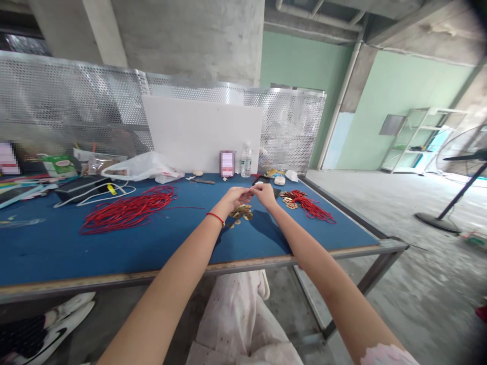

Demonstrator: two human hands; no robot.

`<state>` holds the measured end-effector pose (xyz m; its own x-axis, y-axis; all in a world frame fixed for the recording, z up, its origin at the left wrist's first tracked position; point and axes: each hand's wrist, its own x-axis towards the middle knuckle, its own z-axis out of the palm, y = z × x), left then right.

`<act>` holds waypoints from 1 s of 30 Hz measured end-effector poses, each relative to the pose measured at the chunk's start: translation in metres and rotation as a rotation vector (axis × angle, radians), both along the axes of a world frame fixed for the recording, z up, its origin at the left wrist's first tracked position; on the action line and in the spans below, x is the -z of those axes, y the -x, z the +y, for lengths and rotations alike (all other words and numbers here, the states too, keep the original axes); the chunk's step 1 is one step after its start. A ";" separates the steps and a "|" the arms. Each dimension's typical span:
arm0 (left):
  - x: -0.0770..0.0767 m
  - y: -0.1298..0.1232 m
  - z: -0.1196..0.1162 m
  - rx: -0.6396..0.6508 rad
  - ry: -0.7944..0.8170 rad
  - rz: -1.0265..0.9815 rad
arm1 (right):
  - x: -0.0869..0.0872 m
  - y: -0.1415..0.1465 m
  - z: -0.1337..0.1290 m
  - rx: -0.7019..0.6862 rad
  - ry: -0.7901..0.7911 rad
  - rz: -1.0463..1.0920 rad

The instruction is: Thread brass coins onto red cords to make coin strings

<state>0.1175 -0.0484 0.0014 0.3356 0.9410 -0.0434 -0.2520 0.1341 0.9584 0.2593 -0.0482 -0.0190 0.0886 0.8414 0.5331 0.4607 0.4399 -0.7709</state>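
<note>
Head view: 2 hands meet just beyond the coin pile point(242, 212) — left hand point(234, 196) and right hand point(265, 194) look closed, fingertips pinched on red cord point(245, 196). Exact finger placement too small to tell. My read on the step: threading or knotting at the fingertips; next move would call for a steady left pinch, right drawing the cord snug. Held cord's direction and long axis unclear. Cord bundle point(129, 210) left of pile, axis near-left to far-right. Cord bunch point(312, 208) right of pile — tails point near-right.
</note>
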 end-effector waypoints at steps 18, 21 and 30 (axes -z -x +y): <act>0.001 0.003 -0.002 -0.062 0.053 -0.063 | -0.006 0.002 -0.009 -0.065 -0.022 0.024; 0.002 0.004 0.000 -0.028 0.147 -0.106 | -0.009 0.002 -0.013 0.016 -0.067 -0.086; 0.001 0.003 -0.002 -0.080 0.134 -0.256 | -0.017 0.013 -0.031 0.253 -0.224 -0.353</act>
